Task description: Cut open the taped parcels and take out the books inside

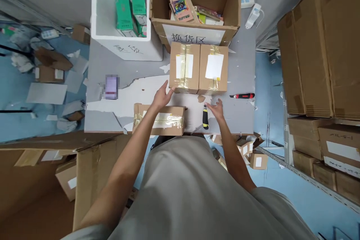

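Note:
My left hand (162, 96) reaches to the lower left corner of a taped cardboard box (180, 68), fingers apart, fingertips at its edge. Close against that box stands a second taped cardboard box (221, 60) with a white label. My right hand (216, 110) is open below the second box. One of its fingertips is at the upper end of a yellow and black utility knife (205, 118) lying on the table; I cannot tell if they touch. Under my left forearm, a longer taped carton (176, 114) lies along the front edge.
At the back are a white foam bin (153, 47) with green boxes and a large open carton (230, 32) holding booklets. A red and black utility knife (244, 96) lies right, a purple item (111, 87) left. Stacked cartons (312, 56) stand at the right.

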`<control>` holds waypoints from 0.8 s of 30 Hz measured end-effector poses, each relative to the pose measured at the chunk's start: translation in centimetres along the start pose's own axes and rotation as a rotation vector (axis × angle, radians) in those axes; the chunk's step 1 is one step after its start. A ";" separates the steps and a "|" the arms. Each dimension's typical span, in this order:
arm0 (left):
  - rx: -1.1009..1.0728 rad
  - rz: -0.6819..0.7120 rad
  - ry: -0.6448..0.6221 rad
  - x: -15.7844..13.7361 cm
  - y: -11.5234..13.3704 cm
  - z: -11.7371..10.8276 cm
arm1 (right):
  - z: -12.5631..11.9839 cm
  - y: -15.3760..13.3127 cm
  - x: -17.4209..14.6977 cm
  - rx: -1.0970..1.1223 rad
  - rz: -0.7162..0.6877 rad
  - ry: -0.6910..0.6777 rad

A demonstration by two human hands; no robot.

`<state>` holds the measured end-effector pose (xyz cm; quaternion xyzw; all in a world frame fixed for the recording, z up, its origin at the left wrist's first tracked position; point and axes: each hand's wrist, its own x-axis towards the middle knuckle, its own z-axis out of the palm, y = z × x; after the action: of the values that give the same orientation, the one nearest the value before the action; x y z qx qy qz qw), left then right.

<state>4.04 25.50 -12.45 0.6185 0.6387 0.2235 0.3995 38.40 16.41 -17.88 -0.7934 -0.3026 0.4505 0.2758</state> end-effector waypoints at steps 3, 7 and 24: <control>0.103 0.000 0.128 -5.5 -1.6 -1.7 | 2.2 3.5 -3.3 -0.237 -0.021 -0.012; 0.139 -0.036 0.259 -12.3 -4.2 -4.6 | 4.1 5.8 -6.4 -0.424 -0.104 -0.011; -0.234 0.031 -0.085 -17.2 -10.7 -12.8 | 4.4 -4.4 -16.2 -0.439 -0.397 0.014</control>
<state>-14.01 10.09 -9.38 0.5864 0.5812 0.2759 0.4922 26.84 8.22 -7.85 -0.7625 -0.5400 0.3061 0.1825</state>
